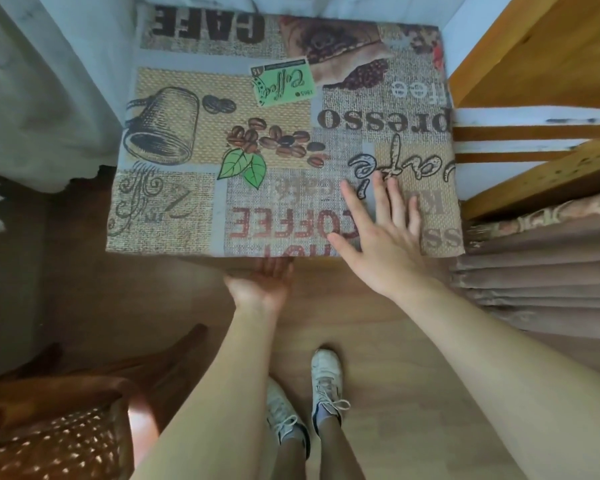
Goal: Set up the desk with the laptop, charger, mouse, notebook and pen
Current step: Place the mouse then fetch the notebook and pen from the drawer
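Note:
A small desk [194, 188] covered by a cloth printed with coffee motifs fills the upper middle of the head view. My right hand [381, 233] lies flat on the cloth near the front right corner, fingers spread, holding nothing. My left hand [262, 280] is palm up at the desk's front edge, its fingertips hidden beneath the edge. No laptop, charger, mouse, notebook or pen is in view.
A wooden chair [59, 420] with a woven seat stands at the lower left. A wooden bed frame [534, 67] with folded brown bedding [541, 271] borders the desk on the right. A white curtain [42, 98] hangs at left. My feet in white sneakers [323, 382] stand on the wooden floor.

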